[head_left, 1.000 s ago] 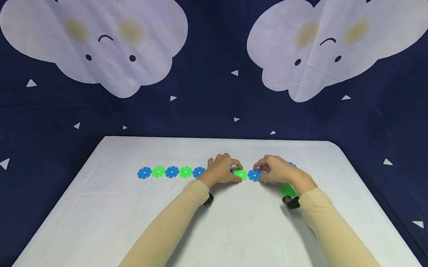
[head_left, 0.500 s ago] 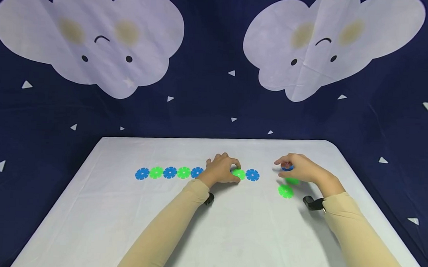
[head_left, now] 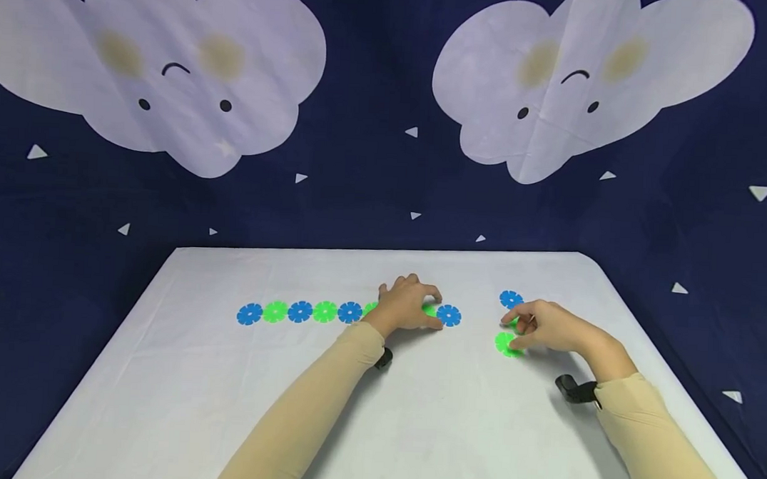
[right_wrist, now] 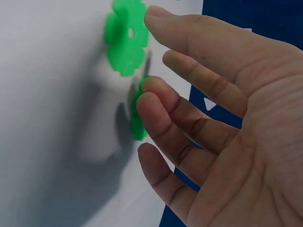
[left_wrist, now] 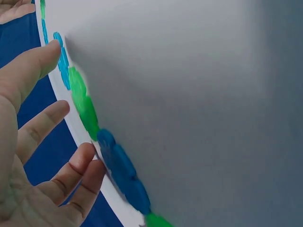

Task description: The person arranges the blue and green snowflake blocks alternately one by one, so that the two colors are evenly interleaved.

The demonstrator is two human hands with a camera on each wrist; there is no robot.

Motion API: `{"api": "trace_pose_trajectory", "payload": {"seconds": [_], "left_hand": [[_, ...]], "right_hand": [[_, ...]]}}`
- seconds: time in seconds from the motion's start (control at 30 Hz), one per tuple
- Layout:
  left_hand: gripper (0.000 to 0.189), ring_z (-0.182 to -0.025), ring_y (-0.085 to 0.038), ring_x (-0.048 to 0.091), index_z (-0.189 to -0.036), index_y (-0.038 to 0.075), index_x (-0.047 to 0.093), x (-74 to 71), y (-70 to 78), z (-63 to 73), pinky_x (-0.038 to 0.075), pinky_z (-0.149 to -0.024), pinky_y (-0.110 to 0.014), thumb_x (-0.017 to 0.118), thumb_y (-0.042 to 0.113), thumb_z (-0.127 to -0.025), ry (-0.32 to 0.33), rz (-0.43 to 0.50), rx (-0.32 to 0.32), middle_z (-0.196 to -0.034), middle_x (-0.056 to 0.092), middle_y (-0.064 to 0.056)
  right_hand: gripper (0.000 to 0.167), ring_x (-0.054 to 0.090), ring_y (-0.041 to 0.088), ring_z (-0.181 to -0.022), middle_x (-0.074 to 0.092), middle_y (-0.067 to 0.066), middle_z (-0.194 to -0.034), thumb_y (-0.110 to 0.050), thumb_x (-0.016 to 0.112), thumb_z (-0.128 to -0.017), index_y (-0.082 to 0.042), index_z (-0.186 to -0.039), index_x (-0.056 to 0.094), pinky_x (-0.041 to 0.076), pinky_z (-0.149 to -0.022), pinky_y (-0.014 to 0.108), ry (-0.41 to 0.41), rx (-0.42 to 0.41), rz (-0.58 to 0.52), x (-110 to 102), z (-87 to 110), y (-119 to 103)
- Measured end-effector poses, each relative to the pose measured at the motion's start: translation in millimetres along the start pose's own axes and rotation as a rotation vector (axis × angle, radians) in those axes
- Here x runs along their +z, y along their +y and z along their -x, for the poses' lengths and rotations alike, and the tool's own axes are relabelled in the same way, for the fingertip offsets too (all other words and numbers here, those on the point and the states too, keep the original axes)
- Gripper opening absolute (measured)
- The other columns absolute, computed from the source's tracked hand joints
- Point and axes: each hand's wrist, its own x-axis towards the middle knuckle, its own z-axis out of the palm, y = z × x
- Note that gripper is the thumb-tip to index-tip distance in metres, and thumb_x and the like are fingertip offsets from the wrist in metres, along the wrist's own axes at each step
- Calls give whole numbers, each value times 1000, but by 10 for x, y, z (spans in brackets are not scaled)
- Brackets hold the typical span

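Notched snowflake-shaped plastic discs, blue and green in turn, lie in a row across the white table, from a blue disc (head_left: pixel 249 314) at the left end to another blue disc (head_left: pixel 449 315) at the right. Over the right part of the row is my left hand (head_left: pixel 406 303), thumb and index finger spread beside a green disc (head_left: pixel 429 310) and the end blue one. The hand hides part of the row. Farther right, my right hand (head_left: pixel 550 325) has loosely bent fingers around a front green disc (head_left: pixel 509 344) and a partly covered green disc (head_left: pixel 513 322), its thumb at the front one's edge.
A loose blue disc (head_left: pixel 511 299) lies behind the green ones on the right. The white table (head_left: pixel 440 413) ends at a dark blue backdrop (head_left: pixel 365 210) printed with clouds. Each wrist wears a black camera strap.
My right hand has left the blue disc at the row's right end, moving right and then down to the loose green discs. My left hand has slid slightly right along the row.
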Motion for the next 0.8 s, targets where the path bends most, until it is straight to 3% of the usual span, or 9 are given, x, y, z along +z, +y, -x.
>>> {"api": "trace_pose_trajectory", "payload": {"seconds": [0.5, 0.8], "left_hand": [[50, -130, -28, 55, -130, 40, 76, 86, 122, -67, 37, -114, -72, 88, 56, -85, 47, 0, -17, -137, 63, -4], [54, -132, -28, 54, -134, 41, 73, 94, 144, -74, 36, -115, -73, 87, 59, -85, 37, -6, -27, -140, 62, -4]], "right_hand": [[40, 54, 13, -79, 62, 2, -91, -18, 93, -82, -5, -115, 74, 47, -69, 24, 78, -13, -31, 195, 49, 111], [42, 50, 16, -80, 56, 3, -89, -19, 93, -79, -5, -112, 70, 43, -69, 26, 56, 9, -27, 174, 27, 96]]}}
